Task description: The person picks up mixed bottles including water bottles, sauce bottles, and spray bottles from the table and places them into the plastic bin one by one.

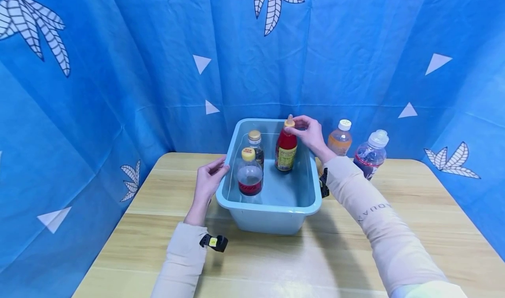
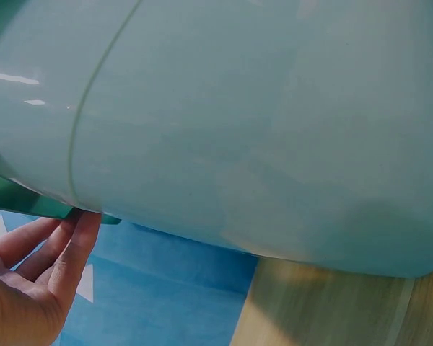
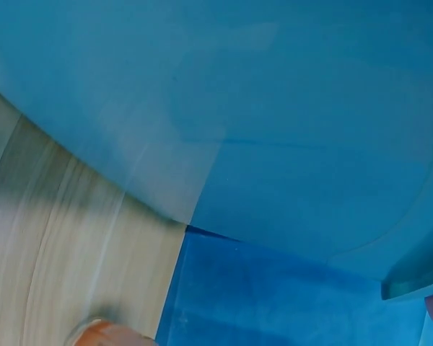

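A light-blue plastic basin (image 1: 272, 209) stands on the table. My left hand (image 1: 209, 178) holds its left rim with the fingertips; in the left wrist view the fingers (image 2: 78, 249) reach the rim's underside. Inside the basin's right part, a red sauce bottle (image 1: 281, 142) with a yellow label stands upright. My right hand (image 1: 309, 133) pinches it near the yellow cap, thumb in front. To its left in the basin are a clear bottle with a yellow cap (image 1: 250, 175) and, behind, a dark-filled bottle (image 1: 255, 141). The right wrist view mostly shows the basin's outer wall (image 3: 274, 130).
Right of the basin, an orange drink bottle (image 1: 340, 139) with a white cap and a dark drink bottle (image 1: 368, 155) stand on the wooden table (image 1: 158, 210), partly behind the right arm. A blue patterned curtain (image 1: 165, 48) hangs around the table's back and sides.
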{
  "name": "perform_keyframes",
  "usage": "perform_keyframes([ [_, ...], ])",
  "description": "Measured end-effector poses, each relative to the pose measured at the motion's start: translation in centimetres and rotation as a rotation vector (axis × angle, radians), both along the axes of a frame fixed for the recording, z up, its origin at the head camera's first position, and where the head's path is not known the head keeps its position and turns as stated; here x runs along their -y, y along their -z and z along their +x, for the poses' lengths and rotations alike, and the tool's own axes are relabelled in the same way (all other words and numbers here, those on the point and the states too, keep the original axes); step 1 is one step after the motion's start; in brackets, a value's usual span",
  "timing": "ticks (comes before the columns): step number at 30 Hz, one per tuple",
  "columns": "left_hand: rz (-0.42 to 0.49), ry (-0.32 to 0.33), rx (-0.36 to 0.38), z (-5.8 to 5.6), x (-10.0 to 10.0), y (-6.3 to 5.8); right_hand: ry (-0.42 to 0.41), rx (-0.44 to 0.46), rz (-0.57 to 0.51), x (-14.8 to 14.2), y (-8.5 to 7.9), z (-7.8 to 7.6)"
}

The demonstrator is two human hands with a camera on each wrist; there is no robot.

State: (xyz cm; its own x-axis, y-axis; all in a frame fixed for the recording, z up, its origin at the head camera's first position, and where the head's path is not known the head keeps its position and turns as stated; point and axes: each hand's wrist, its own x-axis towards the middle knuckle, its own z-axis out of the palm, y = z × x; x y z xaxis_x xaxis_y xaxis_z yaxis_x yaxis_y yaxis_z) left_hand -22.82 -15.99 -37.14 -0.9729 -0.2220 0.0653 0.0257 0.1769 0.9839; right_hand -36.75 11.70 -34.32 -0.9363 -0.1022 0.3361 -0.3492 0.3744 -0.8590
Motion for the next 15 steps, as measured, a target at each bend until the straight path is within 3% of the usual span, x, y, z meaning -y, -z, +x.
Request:
perform_keyframes([
  [15, -0.001, -0.001, 0.011, -0.09, -0.08, 0.04, -0.008, 0.057, 0.037, -0.05, 0.03, -0.15],
])
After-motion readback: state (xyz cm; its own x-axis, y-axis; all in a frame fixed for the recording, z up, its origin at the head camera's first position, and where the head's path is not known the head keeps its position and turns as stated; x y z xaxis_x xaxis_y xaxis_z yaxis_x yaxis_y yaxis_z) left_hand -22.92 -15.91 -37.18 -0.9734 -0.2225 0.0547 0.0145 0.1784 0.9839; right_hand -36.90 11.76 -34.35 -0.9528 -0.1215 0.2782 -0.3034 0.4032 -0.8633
